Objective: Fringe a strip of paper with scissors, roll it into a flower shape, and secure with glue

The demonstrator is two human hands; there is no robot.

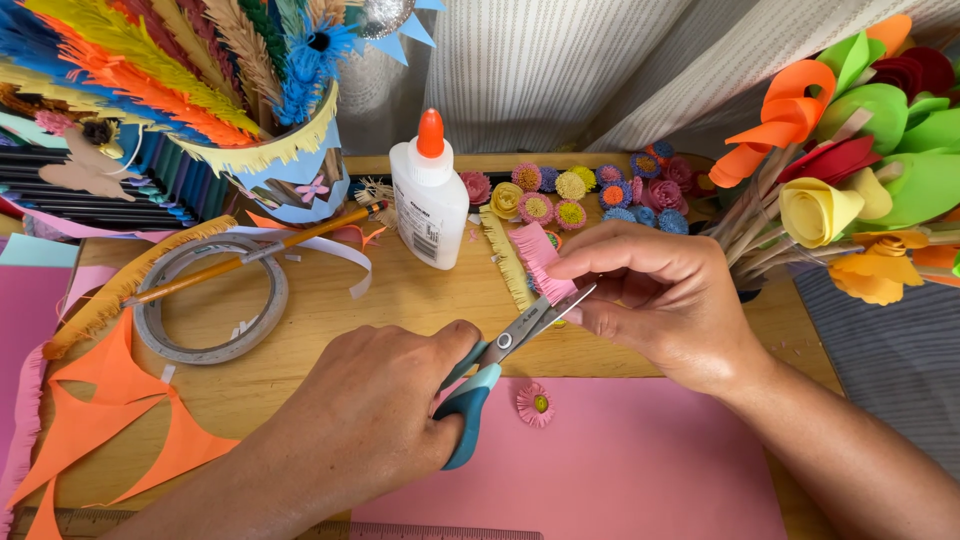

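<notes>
From my remote seat I see my left hand (375, 420) wrapped around the teal handles of a pair of scissors (500, 375), fingers pressed together through the loops, the blades only slightly parted and pointing up and to the right. My right hand (655, 290) pinches a pink fringed paper strip (545, 262) between thumb and fingertips, holding it just above the wooden table (400, 310), and the scissor blades meet the strip's lower edge right beside my right thumb. Under both wrists lies a large pink paper sheet (620, 460) with a small finished pink paper flower (536, 404) resting on it, near the scissor handles. A yellow fringed strip (507, 262) lies on the table just left of the pink one. Behind it stands a white glue bottle (429, 200) with an orange cap, upright, and further back a cluster of small rolled paper flowers (590, 195) in several colours. To the left I see a roll of tape (212, 298) lying flat with a pencil (250, 258) across it, and orange paper offcuts (120, 410) beside it. A paper-decorated pot (290, 170) filled with colourful paper feathers sits at the back left, and large paper blooms on sticks (840, 200) lean in from the right.
</notes>
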